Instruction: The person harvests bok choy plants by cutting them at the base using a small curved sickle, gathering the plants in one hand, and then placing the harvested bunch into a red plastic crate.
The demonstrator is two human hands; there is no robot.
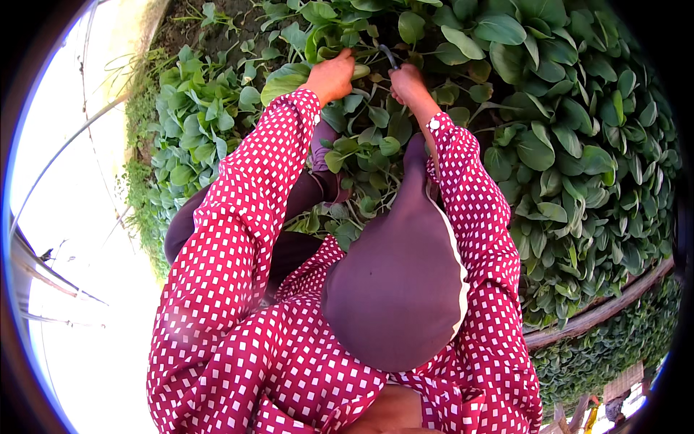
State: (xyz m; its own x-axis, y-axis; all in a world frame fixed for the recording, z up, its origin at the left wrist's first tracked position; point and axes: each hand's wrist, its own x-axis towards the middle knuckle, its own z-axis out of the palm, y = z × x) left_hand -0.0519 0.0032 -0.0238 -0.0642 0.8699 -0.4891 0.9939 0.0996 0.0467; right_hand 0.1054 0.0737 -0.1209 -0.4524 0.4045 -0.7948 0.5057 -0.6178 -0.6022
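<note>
Near the top middle, my left hand point(332, 77) is closed around the pale base of a leafy green plant point(287, 81), whose broad leaves spread to the left and above the fist. To its right, my right hand point(407, 84) grips the handle of a small tool with a curved dark metal end point(387, 54), which looks like a sickle or hook; its tip is partly lost among stems. A short gap with stems and yellowing leaves lies between the hands. Both hands are just above the low leaves, beyond my knees.
Dense leafy greens point(564, 141) fill the right side. Smaller plants point(190, 125) grow at the left beside feathery weeds point(141, 190). Bare soil point(184, 32) shows at the upper left. A wooden pole point(607, 312) crosses the lower right. My shoe point(340, 192) stands among the plants.
</note>
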